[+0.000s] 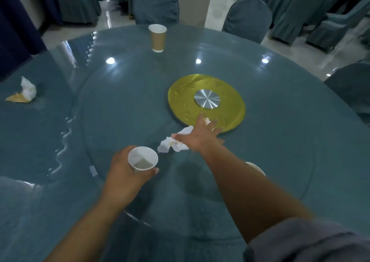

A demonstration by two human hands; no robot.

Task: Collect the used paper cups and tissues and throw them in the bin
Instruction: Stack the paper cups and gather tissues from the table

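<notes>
Grey sleeve [300, 239] nearest, the right hand [200, 137] lies spread, fingers straight, over a crumpled white tissue [170, 144] on the glass-topped teal counter [120, 105]. Best curl all fingers to bunch it whole. Left hand [122, 169] grips a small white paper cup [142, 158]; keep it upright.

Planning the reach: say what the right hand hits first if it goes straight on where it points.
The gold disc: fingers of the right hand overlap its near edge. Further on lies the silver hub. How high the hand is above the disc is unclear.
</notes>
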